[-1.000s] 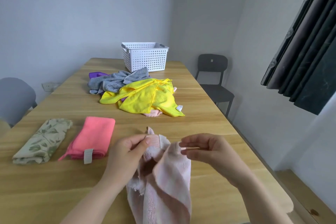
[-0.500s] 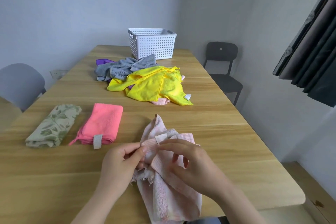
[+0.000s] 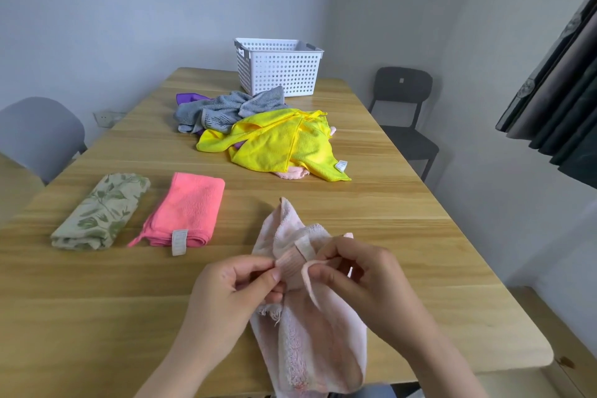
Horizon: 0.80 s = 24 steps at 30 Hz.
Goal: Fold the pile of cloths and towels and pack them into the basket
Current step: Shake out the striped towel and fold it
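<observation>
A pale pink towel [image 3: 310,342] lies crumpled at the near edge of the wooden table [image 3: 403,236], part of it hanging over the edge. My left hand [image 3: 232,294] pinches its ribbed hem between thumb and fingers. My right hand [image 3: 365,281] pinches a neighbouring edge of the same towel. A folded coral-pink cloth [image 3: 187,210] and a folded leaf-print cloth [image 3: 103,210] lie to the left. Farther back is a loose pile: yellow cloth [image 3: 277,142], grey towel [image 3: 226,110], a bit of purple cloth [image 3: 189,97]. The white perforated basket [image 3: 277,68] stands behind the pile.
A dark chair [image 3: 403,113] stands at the table's right side and a grey chair [image 3: 38,136] at the left. Dark curtains [image 3: 559,74] hang at the right. A small pink cloth [image 3: 290,174] peeks from under the yellow one.
My hands have come together and lowered, both now pinching the towel's hem close to each other; the towel rests more on the table. The camera has tilted down.
</observation>
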Tool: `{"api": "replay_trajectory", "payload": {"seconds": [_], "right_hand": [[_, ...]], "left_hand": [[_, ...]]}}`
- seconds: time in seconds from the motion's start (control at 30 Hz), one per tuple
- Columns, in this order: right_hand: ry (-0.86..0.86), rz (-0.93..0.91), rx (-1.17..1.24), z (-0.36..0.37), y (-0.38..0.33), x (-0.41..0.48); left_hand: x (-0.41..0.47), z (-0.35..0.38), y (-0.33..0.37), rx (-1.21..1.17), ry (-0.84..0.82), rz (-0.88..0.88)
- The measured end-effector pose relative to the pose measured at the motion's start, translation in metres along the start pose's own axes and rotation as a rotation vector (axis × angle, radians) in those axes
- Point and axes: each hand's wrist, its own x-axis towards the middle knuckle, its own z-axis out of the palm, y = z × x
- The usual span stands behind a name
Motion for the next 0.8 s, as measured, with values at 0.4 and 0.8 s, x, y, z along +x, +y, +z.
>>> {"api": "replay_trajectory", "payload": {"seconds": [0.4, 0.8], "right_hand": [[0.068, 0.055, -0.02, 0.007, -0.003, -0.004], [0.017, 0.008, -0.16, -0.012, -0.002, 0.005]], "left_hand": [[-0.009, 0.011, 0.012, 0.045, -0.095, 0.042], [0.002, 0.007, 0.02, 0.149, -0.013, 0.167]]}}
